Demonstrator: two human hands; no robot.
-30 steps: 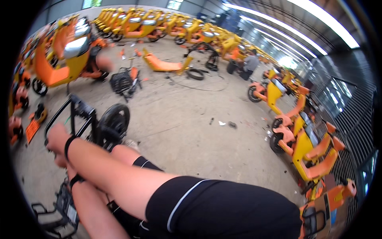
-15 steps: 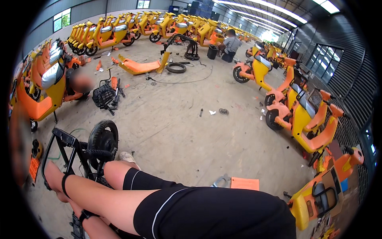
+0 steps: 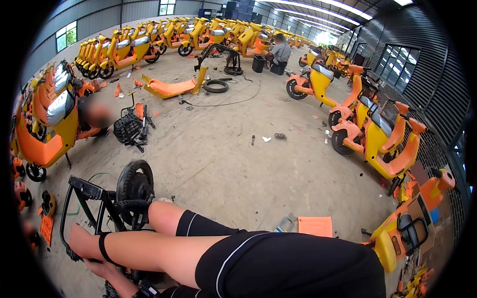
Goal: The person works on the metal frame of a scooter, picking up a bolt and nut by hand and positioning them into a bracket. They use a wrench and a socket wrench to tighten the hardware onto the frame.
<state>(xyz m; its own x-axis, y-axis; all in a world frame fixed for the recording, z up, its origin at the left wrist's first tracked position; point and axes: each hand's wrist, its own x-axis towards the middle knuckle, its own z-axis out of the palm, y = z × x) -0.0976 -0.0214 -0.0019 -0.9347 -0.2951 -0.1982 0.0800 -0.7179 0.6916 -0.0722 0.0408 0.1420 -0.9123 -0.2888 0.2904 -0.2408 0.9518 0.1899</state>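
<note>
At the lower left stands a stripped black scooter frame (image 3: 85, 186) with a black-tyred wheel (image 3: 135, 185). My right hand (image 3: 81, 240), a black band round its wrist, bends down against the frame's near side; its fingers are hidden. Just below it is my left hand (image 3: 99, 268), its fingers curled close under the right one, and what they hold is hidden. A dark strap circles the left wrist. My bare knee (image 3: 168, 217) lies beside the wheel.
Yellow-and-orange scooters (image 3: 53, 144) line the left, the back and the right side. A loose orange-yellow body panel (image 3: 171, 88), a tyre (image 3: 215, 86) and a black basket (image 3: 126, 130) lie on the floor. A person (image 3: 281, 53) sits at the back beside a black bin (image 3: 258, 63). An orange sheet (image 3: 315, 226) lies nearby.
My view has shifted, so the frame and both hands appear lower and further right, while the background has slid left. The hands stay at the frame.
</note>
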